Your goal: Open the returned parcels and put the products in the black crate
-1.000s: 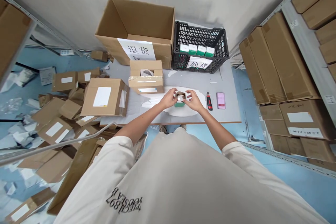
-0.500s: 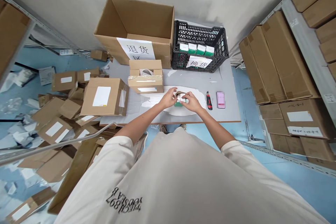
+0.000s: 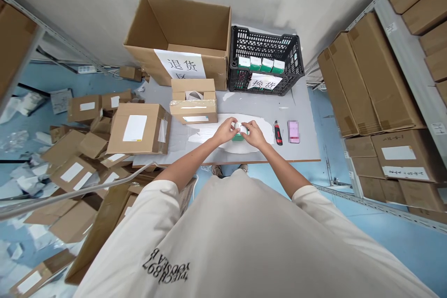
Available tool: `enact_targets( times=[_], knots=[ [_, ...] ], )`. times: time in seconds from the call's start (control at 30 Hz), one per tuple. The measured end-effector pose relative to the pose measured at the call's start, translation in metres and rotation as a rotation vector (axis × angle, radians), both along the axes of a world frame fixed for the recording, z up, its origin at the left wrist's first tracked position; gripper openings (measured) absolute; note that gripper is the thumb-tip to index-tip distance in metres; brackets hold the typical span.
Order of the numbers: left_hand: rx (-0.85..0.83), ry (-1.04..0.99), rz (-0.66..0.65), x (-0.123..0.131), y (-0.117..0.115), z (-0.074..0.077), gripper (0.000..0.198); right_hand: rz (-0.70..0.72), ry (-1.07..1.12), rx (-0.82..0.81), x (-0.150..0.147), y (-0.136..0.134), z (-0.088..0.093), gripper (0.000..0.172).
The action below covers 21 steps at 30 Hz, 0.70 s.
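A small green and white box (image 3: 238, 137) stands on the white sheet (image 3: 249, 145) near the table's front edge. My left hand (image 3: 227, 130) grips its top from the left, fingers bent and pressed together. From the right, my right hand (image 3: 253, 133) pinches the same white top. The fingers hide much of the box, and its lid flap now lies over the opening. To the right lie a red and black utility knife (image 3: 278, 133) and a pink-screened phone (image 3: 294, 132), both untouched.
Behind stand a large open carton (image 3: 195, 23) and a black crate (image 3: 267, 49) holding several green and white boxes. An open small carton (image 3: 193, 107) and a closed carton (image 3: 136, 128) are at left. Cartons litter the floor; shelves (image 3: 398, 23) flank the right.
The flap of the small box, raised with a dark opening showing before, has come down over the top. Both hands have stayed on the box with slight finger shifts.
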<state>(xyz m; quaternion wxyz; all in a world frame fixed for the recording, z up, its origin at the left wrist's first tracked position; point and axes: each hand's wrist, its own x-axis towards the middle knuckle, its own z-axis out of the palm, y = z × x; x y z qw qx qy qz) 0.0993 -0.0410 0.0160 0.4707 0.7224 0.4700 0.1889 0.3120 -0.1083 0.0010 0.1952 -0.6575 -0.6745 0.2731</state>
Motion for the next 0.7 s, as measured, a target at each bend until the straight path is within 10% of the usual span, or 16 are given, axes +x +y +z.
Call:
enact_targets(
  times=[0.7],
  knots=[
    [-0.139, 0.291, 0.1, 0.022, 0.005, 0.003, 0.044, -0.153, 0.323, -0.032, -0.002, -0.008, -0.019, 0.059]
  ],
)
